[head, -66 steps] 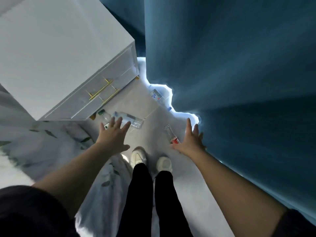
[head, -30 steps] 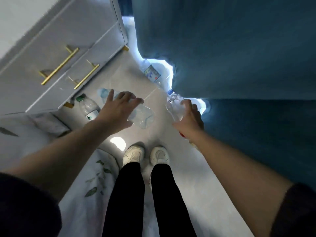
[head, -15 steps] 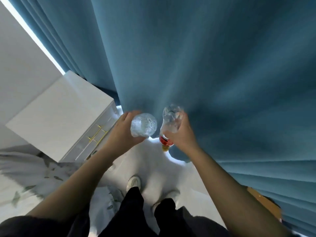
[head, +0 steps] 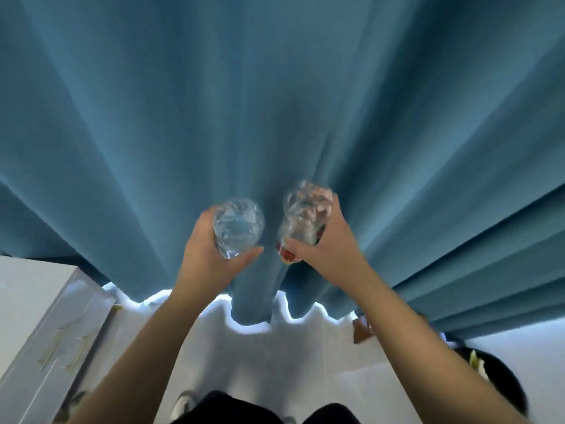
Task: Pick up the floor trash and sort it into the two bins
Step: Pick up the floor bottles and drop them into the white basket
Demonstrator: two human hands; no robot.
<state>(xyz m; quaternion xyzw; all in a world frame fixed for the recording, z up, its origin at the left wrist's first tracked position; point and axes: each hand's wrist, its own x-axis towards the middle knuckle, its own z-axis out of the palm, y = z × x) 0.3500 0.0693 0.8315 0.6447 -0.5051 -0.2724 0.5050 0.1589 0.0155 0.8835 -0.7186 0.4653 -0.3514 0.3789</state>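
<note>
Up in front of the blue curtain, the left hand has its fingers clamped round a crumpled clear bottle and the right hand round a red-labelled bottle, and squashed plastic could pop loose if either grip shifts en route to the bins
</note>
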